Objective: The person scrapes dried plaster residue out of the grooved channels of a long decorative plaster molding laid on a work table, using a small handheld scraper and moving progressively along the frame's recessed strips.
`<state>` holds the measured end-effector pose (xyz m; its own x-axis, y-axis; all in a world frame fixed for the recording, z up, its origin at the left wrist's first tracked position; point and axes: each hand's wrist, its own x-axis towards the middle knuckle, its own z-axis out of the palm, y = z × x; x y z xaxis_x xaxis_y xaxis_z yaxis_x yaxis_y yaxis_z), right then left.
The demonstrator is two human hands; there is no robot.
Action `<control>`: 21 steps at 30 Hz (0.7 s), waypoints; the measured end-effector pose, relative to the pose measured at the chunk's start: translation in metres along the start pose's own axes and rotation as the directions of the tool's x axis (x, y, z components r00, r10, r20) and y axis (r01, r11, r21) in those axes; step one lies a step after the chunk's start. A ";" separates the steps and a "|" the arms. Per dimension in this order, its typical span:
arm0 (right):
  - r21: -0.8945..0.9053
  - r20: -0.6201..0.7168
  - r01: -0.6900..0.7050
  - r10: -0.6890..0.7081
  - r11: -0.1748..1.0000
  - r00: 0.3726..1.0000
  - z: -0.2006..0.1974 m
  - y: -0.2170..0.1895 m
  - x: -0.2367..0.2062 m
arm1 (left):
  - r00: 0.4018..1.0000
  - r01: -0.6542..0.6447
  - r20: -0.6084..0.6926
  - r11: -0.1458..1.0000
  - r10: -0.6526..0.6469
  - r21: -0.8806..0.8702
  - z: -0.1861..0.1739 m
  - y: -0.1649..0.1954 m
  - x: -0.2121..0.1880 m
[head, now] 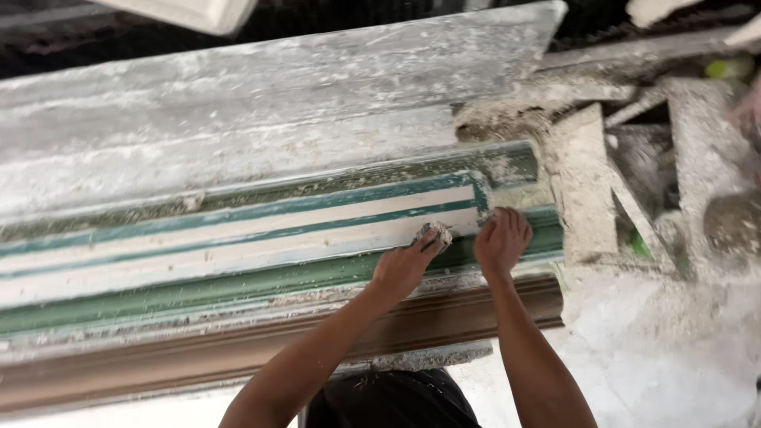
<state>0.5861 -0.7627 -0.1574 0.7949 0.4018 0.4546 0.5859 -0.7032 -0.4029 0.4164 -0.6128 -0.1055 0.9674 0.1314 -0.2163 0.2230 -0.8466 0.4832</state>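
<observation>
While left hand [404, 265] grips one plaster wad [434, 233], right hand [501, 238] presses one mould [238, 238], fingers curled

Mould [238, 238] runs off frame left, full length not visible. Left hand [403, 265] covers most of the plaster lump [434, 232]; size/shape can't be told. Right hand [502, 238] fingertips curl over the mould end, hidden; can't tell if they grip anything. Both forearms cut by bottom edge. White slab [186, 12] top left cropped, only a corner shows. Green bit [729, 67] top right blurred, unidentifiable. Round grey thing [733, 223] at right edge too dusty + blurred to ID. Dark cloth [392, 400] bottom centre cut off.
</observation>
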 end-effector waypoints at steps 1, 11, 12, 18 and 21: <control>0.006 0.004 0.019 -0.019 1.000 1.000 0.002 0.001 0.000 | 0.999 0.022 -0.043 0.999 -0.024 -0.043 0.000 -0.005 -0.012; -0.003 -0.060 0.103 -0.103 0.995 0.993 0.011 -0.015 -0.007 | 0.775 0.411 -0.322 0.820 -0.544 -0.399 -0.028 -0.090 -0.174; 0.022 -0.085 0.175 -0.173 0.984 0.981 0.013 -0.026 -0.009 | 0.739 0.427 -0.350 0.802 -0.576 -0.418 -0.032 -0.097 -0.191; 0.660 0.194 0.002 -0.173 0.752 0.966 0.025 -0.152 -0.071 | 0.538 0.327 -0.539 0.750 -0.648 -0.575 -0.039 -0.120 -0.283; 0.664 0.564 -0.310 -0.182 0.681 0.806 0.025 -0.236 -0.121 | 0.499 0.205 -0.614 0.771 -0.612 -0.602 -0.043 -0.131 -0.331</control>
<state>0.3551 -0.6305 -0.1373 0.6227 0.7824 -0.0080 0.2568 -0.2140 -0.9425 0.0720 -0.5226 -0.0607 0.4192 0.9003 0.1172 0.4426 -0.3154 0.8394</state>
